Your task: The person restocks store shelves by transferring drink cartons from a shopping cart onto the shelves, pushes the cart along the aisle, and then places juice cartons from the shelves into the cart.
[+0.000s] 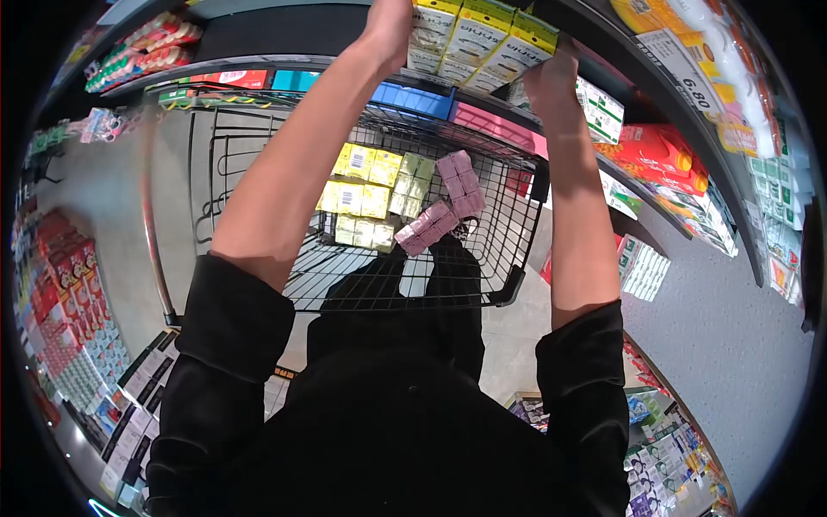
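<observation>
At the shelf's edge, my left hand (392,33) presses against the left side of a row of yellow-and-white drink cartons (472,43). My right hand (553,79) grips the same row from its right side, so the cartons sit between both hands. The fingers of both hands are mostly hidden. Below stands a black wire shopping cart (508,258). Inside it lie yellow carton packs (366,198), a pale green carton pack (412,185) and two pink carton packs, one upper (461,183) and one lower (428,227), set at different angles.
Dark store shelving (276,34) runs across the top, with bagged goods (146,52) at left. White-and-green cartons (600,112) and red packages (659,155) line the right, near a price tag (680,73). Stacked goods (73,302) stand at far left.
</observation>
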`<state>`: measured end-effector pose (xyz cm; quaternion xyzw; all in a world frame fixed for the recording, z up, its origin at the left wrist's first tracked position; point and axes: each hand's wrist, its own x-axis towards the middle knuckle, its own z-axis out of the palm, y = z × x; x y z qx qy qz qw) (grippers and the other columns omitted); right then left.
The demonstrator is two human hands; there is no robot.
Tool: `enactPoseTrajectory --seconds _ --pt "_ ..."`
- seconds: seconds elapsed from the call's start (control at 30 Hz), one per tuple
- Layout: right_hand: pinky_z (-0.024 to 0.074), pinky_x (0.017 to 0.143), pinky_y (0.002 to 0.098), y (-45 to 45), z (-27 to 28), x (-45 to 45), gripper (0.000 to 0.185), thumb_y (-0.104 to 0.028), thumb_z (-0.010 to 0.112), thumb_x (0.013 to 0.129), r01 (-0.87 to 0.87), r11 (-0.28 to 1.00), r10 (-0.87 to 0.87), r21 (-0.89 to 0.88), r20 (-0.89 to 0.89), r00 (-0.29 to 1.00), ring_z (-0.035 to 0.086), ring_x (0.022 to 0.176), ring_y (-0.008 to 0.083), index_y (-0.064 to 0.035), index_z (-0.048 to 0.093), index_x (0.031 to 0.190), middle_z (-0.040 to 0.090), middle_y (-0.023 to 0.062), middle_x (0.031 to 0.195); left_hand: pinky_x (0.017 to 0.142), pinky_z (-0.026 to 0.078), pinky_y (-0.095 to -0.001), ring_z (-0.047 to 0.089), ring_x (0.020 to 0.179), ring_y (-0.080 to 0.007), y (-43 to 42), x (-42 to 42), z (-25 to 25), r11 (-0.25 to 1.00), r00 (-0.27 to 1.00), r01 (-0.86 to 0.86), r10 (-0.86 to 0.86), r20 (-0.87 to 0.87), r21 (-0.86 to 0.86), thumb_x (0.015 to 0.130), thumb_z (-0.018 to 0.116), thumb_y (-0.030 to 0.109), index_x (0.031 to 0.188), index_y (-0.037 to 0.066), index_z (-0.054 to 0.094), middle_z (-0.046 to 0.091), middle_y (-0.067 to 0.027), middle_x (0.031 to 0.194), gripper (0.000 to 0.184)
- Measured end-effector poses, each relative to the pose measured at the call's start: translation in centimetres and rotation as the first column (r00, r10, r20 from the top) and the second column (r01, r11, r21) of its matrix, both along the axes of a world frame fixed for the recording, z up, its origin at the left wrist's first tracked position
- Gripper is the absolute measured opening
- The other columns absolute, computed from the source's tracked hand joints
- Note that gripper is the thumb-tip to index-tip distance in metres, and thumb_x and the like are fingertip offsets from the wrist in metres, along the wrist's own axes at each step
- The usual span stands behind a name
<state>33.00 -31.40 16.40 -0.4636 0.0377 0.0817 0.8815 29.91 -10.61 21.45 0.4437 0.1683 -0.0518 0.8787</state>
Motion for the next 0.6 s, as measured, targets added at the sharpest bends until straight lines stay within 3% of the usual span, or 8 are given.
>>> enactPoseTrajectory --seconds 0.07,0.1,0.23,0.3,0.37,0.43,0.5,0.6 --pt "0.0445 0.086 0.038 -0.7 1.8 -0.6 0.03 -0.024 0.038 0.093 -0.288 0.903 0.292 0.319 0.034 0.956 0.057 0.098 0.0248 -0.0041 0.054 0.108 0.06 0.0109 0.106 0.084 0.046 -0.0359 0.057 0.098 -0.0245 0.0 -0.1 -0.7 0.999 0.997 0.04 -0.041 0.063 0.023 0.092 0.034 0.043 0.112 -0.001 0.055 0.06 -0.0149 0.111 0.053" --pt "0.0445 0.086 0.038 -0.7 1.5 -0.6 0.03 -0.024 0.038 0.093 -0.284 0.904 0.289 0.32 0.032 0.957 0.057 0.098 0.0248 -0.0041 0.054 0.108 0.06 0.0109 0.106 0.085 0.045 -0.0362 0.057 0.1 -0.0244 0.0 -0.2 -1.1 0.998 0.993 0.06 -0.063 0.095 0.034 0.092 0.033 0.043 0.113 -0.001 0.055 0.059 -0.0147 0.112 0.054" --pt "0.0399 0.091 0.0377 0.4 -0.8 0.4 0.032 -0.026 0.036 0.094 -0.037 0.996 0.044 0.081 -0.093 0.995 0.054 0.103 0.0228 -0.0047 0.054 0.109 0.059 0.0096 0.109 0.09 0.044 -0.0368 0.056 0.103 -0.0242 0.2 -0.5 -1.4 0.991 0.973 0.107 -0.12 0.195 0.074 0.092 0.03 0.045 0.117 -0.001 0.054 0.059 -0.0142 0.116 0.057" --pt "0.0387 0.093 0.0377 1.0 -0.6 -0.3 0.032 -0.027 0.035 0.094 0.031 0.999 -0.03 0.014 -0.113 0.993 0.053 0.104 0.0224 -0.0049 0.054 0.109 0.058 0.0093 0.11 0.091 0.043 -0.0384 0.056 0.105 -0.0247 0.6 -1.0 -0.7 0.96 0.99 0.136 -0.142 -0.007 -0.246 0.091 0.029 0.045 0.115 0.001 0.055 0.059 -0.0139 0.115 0.057" --pt "0.0323 0.098 0.0358 2.4 0.5 -2.7 0.036 -0.03 0.033 0.095 0.022 0.946 -0.094 -0.323 -0.209 0.973 0.048 0.111 0.0223 -0.0048 0.052 0.111 0.056 0.0077 0.115 0.092 0.043 -0.0394 0.056 0.106 -0.0243 0.2 -1.3 -1.5 0.961 0.978 0.197 -0.208 -0.037 -0.195 0.09 0.027 0.045 0.115 0.004 0.056 0.06 -0.0126 0.114 0.057" --pt "0.028 0.101 0.0344 2.9 0.7 -3.8 0.038 -0.033 0.031 0.095 0.025 0.943 -0.089 -0.332 -0.178 0.98 0.045 0.115 0.0207 -0.0072 0.051 0.113 0.054 0.0056 0.12 0.091 0.043 -0.0387 0.056 0.106 -0.0234 -1.0 -2.1 -0.7 0.987 0.98 0.151 -0.156 -0.121 -0.052 0.09 0.026 0.045 0.115 0.005 0.056 0.06 -0.0108 0.114 0.056" --pt "0.0282 0.1 0.0343 2.8 1.1 -4.6 0.038 -0.035 0.03 0.095 0.016 0.988 -0.072 -0.154 -0.365 0.928 0.046 0.114 0.0188 -0.0094 0.05 0.116 0.053 0.0042 0.122 0.092 0.043 -0.0378 0.055 0.106 -0.0226 -0.6 -2.1 -1.5 0.976 0.975 0.214 -0.217 -0.052 -0.049 0.09 0.026 0.046 0.117 0.007 0.055 0.06 -0.0092 0.115 0.056" --pt "0.029 0.099 0.033 2.0 0.6 -4.2 0.036 -0.034 0.03 0.095 -0.045 0.995 0.013 -0.091 -0.326 0.945 0.045 0.114 0.016 -0.0113 0.048 0.116 0.051 0.0021 0.122 0.093 0.041 -0.037 0.055 0.108 -0.0223 -0.7 -2.0 -1.3 0.975 0.974 0.222 -0.223 -0.042 -0.014 0.092 0.025 0.045 0.117 0.007 0.055 0.06 -0.0084 0.115 0.054"
